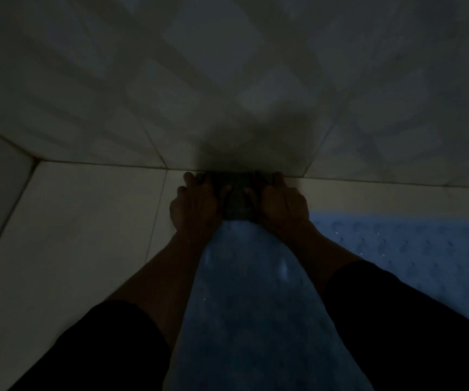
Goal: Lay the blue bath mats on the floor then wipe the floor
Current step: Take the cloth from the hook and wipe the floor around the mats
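We see the blue bath mats (397, 249) already laid flat, running from the 6 o'clock edge up to centre and out to 3 o'clock — soft, limp sheets, judged light and best lifted by a corner. Bare pale floor (72, 221) fills 9 o'clock. At centre, against the wall base, the left hand (196, 206) and right hand (281, 206) press spread fingers down on a dark cloth (237, 198) — judged soft and pliable, best held flat under both palms.
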Available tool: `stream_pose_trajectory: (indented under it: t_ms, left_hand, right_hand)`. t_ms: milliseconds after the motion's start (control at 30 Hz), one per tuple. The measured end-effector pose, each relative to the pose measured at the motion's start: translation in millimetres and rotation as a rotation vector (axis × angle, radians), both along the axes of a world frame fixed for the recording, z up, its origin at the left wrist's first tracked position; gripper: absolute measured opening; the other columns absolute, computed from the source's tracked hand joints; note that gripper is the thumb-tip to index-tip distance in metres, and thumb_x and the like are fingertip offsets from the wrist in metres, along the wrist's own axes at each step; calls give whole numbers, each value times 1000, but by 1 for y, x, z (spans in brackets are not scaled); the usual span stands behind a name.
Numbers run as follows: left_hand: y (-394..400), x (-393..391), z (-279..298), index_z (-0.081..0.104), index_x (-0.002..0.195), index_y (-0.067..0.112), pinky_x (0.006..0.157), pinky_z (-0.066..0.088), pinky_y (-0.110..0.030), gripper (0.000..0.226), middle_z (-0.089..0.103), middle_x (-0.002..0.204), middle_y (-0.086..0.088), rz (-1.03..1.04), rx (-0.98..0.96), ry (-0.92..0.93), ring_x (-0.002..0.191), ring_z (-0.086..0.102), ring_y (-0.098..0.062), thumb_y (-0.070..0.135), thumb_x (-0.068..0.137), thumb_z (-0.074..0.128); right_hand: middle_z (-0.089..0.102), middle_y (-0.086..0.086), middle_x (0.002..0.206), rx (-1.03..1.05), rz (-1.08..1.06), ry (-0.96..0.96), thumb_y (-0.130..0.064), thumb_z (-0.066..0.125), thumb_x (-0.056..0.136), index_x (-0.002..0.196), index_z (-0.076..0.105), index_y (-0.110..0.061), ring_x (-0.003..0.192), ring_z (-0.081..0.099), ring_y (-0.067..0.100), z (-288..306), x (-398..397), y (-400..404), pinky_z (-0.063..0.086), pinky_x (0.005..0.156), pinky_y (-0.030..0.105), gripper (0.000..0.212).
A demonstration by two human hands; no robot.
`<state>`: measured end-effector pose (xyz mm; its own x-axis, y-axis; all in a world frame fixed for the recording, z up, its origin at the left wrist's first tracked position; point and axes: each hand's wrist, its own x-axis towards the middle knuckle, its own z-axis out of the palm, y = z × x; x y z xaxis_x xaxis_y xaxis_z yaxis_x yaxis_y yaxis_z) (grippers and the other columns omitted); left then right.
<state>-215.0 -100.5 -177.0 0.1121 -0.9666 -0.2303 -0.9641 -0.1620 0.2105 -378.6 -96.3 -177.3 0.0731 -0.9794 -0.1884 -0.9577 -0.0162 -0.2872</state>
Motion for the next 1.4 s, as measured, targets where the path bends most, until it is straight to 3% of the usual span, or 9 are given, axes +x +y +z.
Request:
stream_pose_trajectory:
  t_ms: [133,467,967,1133,1267,1400]
  left_hand:
    - [2,-28,0,40,148,29,75,36,-39,61,43,142,-12,-26,2,-32,118,52,-37,65,100,32]
    - [9,-94,3,48,141,23,68,39,-41,61,45,133,-16,-88,-35,-80,106,58,-41,65,98,36]
    - [21,-201,9,50,135,20,69,38,-41,56,46,128,-19,-138,-11,-125,105,59,-44,62,100,35]
    - [28,-219,9,47,138,20,73,41,-43,56,44,129,-18,-115,13,-133,107,58,-45,60,101,36]
    - [37,-231,12,48,139,20,81,45,-46,53,42,131,-18,-96,30,-141,112,56,-44,57,102,37]
    - [38,-244,12,48,139,22,83,46,-46,51,41,132,-17,-110,45,-117,112,56,-44,56,102,37]
  right_hand:
    - [36,15,148,24,-9,-1,-54,29,103,151,32,-32,109,57,44,-2,-30,3,46,88,44,53]
    - [38,15,146,9,-38,-5,-55,31,102,148,36,-37,107,58,44,-5,-97,10,47,89,44,50]
    - [39,13,146,9,-103,-61,-52,35,102,147,40,-32,105,60,41,-5,-196,29,46,87,40,50]
    - [51,14,132,-41,-114,-79,-46,40,101,138,48,-23,103,60,37,-4,-210,36,41,74,37,44]
    - [47,12,132,-39,-111,-110,-49,40,100,139,47,-29,104,60,40,-7,-217,41,46,84,41,44]
    - [49,12,132,-57,-144,-79,-47,41,101,136,50,-26,103,60,39,-9,-228,43,46,81,40,42]
